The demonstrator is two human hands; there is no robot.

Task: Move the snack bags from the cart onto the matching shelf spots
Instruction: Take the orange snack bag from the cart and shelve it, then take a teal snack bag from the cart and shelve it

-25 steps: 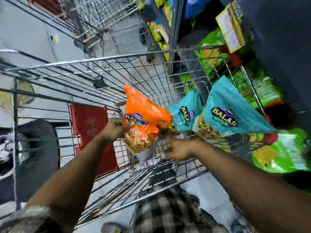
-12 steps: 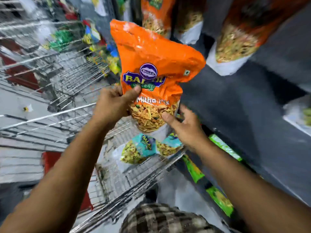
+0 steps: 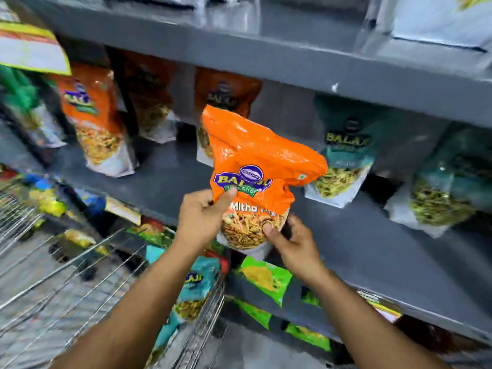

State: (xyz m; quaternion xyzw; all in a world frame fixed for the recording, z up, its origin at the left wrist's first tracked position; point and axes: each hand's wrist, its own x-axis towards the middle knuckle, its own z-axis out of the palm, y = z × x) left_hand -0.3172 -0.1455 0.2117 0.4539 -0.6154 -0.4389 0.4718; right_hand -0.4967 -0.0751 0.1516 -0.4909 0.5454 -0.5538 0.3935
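An orange snack bag (image 3: 255,166) is held upright in front of the grey shelf (image 3: 165,182). My left hand (image 3: 202,217) pinches its left edge at the logo. My right hand (image 3: 295,243) grips its lower right corner. Behind it stand matching orange bags (image 3: 93,115) at the left and middle of the shelf. Teal bags (image 3: 343,161) stand at the right. A teal snack bag (image 3: 194,288) lies in the wire cart (image 3: 80,275) at the lower left.
A higher grey shelf (image 3: 266,54) runs overhead with pale bags on it. Green bags (image 3: 266,280) fill the lower shelf below my hands. A yellow price tag (image 3: 29,49) hangs at the top left. Bare shelf surface (image 3: 372,249) lies right of the held bag.
The orange bag has been lifted out of the cart and carried up to the shelf. My right hand has joined the left on it. The view has swung from cart to shelf.
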